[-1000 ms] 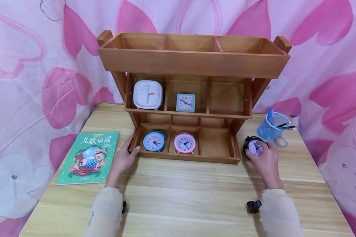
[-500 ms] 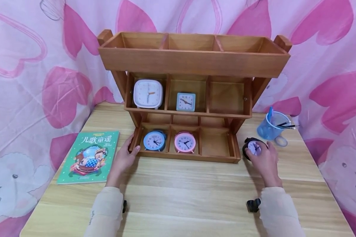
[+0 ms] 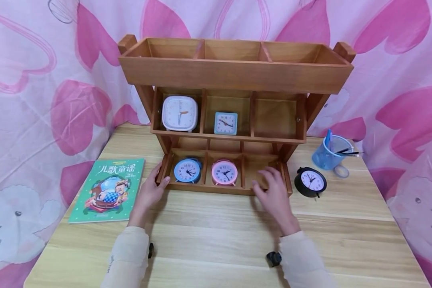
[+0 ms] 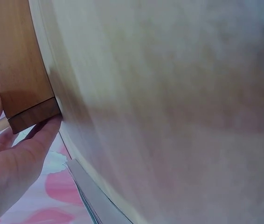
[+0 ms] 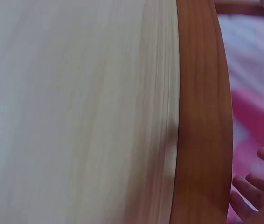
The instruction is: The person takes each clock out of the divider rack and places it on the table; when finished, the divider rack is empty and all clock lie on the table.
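Note:
A brown wooden shelf (image 3: 234,76) with three tiers of compartments stands on the table. My left hand (image 3: 152,194) grips its lower left corner, thumb at the front and fingers along the side; the left wrist view shows the fingers around the corner (image 4: 34,114). My right hand (image 3: 274,194), fingers spread and holding nothing, is before the lower right compartment. A black round alarm clock (image 3: 311,182) stands on the table to the right of that hand. The bottom tier holds a blue alarm clock (image 3: 187,171) at left and a pink alarm clock (image 3: 224,172) in the middle.
In the middle tier are a white clock (image 3: 180,113) at left and a small square clock (image 3: 225,123) in the centre. A green book (image 3: 109,190) lies at left on the table (image 3: 216,240). A blue mesh pen cup (image 3: 325,157) and a tape roll (image 3: 341,171) are at right.
My right hand has let go of the black alarm clock and moved left to the lower right compartment. The clock stays beside the shelf. My left hand has kept its place.

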Demonstrator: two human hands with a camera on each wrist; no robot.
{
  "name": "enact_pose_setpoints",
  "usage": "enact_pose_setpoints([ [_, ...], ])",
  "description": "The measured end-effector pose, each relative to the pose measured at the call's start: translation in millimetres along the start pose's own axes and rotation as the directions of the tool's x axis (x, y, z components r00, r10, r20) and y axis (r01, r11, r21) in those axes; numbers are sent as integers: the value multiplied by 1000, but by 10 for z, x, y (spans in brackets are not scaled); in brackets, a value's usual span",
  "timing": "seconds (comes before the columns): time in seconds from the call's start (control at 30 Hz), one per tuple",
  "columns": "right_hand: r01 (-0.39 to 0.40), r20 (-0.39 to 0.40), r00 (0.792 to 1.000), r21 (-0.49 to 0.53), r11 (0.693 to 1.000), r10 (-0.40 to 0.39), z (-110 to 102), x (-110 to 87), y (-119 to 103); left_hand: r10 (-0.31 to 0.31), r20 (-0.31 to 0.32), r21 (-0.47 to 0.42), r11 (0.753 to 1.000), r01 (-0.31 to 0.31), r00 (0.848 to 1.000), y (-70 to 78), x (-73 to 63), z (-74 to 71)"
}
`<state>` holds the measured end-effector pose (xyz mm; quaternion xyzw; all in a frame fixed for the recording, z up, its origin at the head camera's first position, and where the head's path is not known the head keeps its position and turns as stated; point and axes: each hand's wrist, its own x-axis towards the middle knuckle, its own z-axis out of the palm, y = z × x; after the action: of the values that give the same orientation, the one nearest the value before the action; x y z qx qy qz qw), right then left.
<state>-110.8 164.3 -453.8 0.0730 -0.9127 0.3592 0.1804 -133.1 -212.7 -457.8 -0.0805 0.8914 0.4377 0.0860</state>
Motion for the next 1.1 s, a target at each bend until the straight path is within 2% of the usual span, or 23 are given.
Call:
enact_pose_setpoints([
  [0.1, 13, 123, 992, 3, 1000, -13, 165, 73, -202, 0, 3, -4, 1000, 0, 1000, 8, 7, 10],
  [0.2, 0, 213, 977, -16, 1000, 4, 315, 165, -335, -3, 5, -8, 1000, 3, 1000, 15, 14, 24],
  [0.37, -47, 343, 937, -73, 996, 69, 522, 287, -428, -2, 0, -15, 1000, 2, 1000, 13, 15, 43],
  [0.47, -69, 388, 916, -86, 994, 97, 609, 331, -446, -1, -3, -19, 1000, 1, 1000, 4, 8, 40],
  [0.53, -73, 399, 911, -93, 993, 105, 653, 348, -456, -5, -5, -19, 1000, 5, 1000, -3, 3, 31],
  [0.63, -62, 395, 913, -115, 992, 102, 702, 362, -474, -12, -9, -17, 1000, 12, 1000, -13, -3, 12],
  [0.87, -88, 355, 925, -148, 985, 136, 760, 397, -547, -14, -8, -16, 1000, 13, 1000, -3, 2, -1],
  [1.1, -60, 313, 943, -178, 982, 114, 795, 421, -573, -10, -12, -23, 1000, 10, 1000, -4, -6, -1],
])
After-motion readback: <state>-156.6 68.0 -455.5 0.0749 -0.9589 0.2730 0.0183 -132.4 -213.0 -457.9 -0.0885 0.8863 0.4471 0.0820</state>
